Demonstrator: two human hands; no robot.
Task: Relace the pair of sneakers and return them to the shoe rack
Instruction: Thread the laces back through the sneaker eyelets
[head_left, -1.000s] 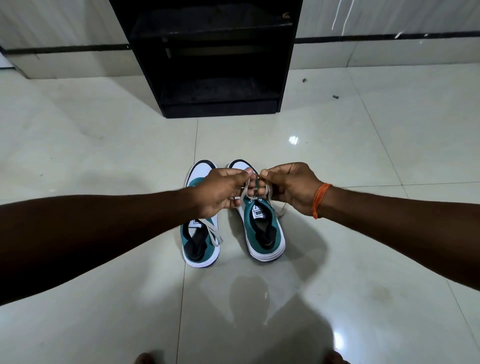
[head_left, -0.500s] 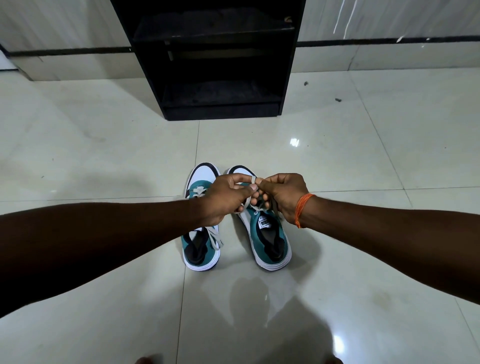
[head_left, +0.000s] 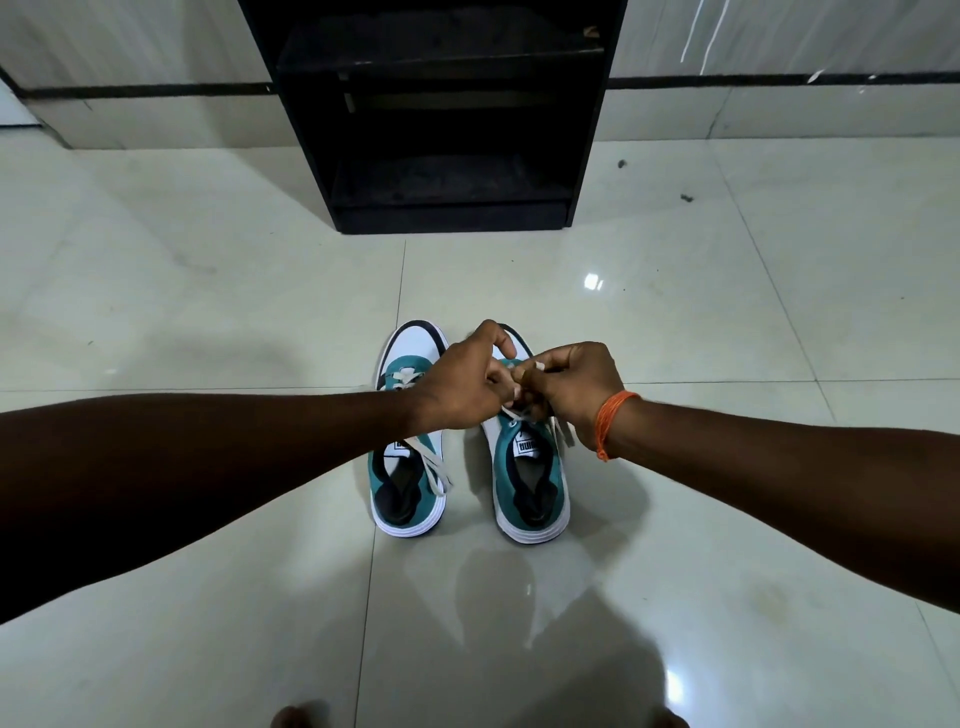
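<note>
My two sneakers stand side by side on the pale tiled floor (head_left: 208, 291) in the middle of the frame, toes pointing toward the top of the picture, heels toward me. The left sneaker (head_left: 408, 483) is teal with a white toe cap and white sole; its pale lace (head_left: 431, 467) hangs loose over the side of the collar. The right sneaker (head_left: 530, 483) sits just beside it, apart by a narrow strip of floor, with a white label on its tongue.

Both my hands meet over the front half of the right sneaker. My left hand (head_left: 465, 384) is curled, its fingertips pinched on the right sneaker's lace (head_left: 519, 413), and my forearm crosses over the left sneaker's midsection. My right hand (head_left: 571, 389) is closed tight against the left one, fingers pinching the same lace, a strand of it trailing down past my wrist. An orange thread band (head_left: 610, 423) circles that wrist.

At the top centre of the frame stands the black shoe rack (head_left: 447, 213), against the wall, its shelves dark, well apart from the sneakers. My bare toes (head_left: 298, 717) peek in at the bottom edge.
</note>
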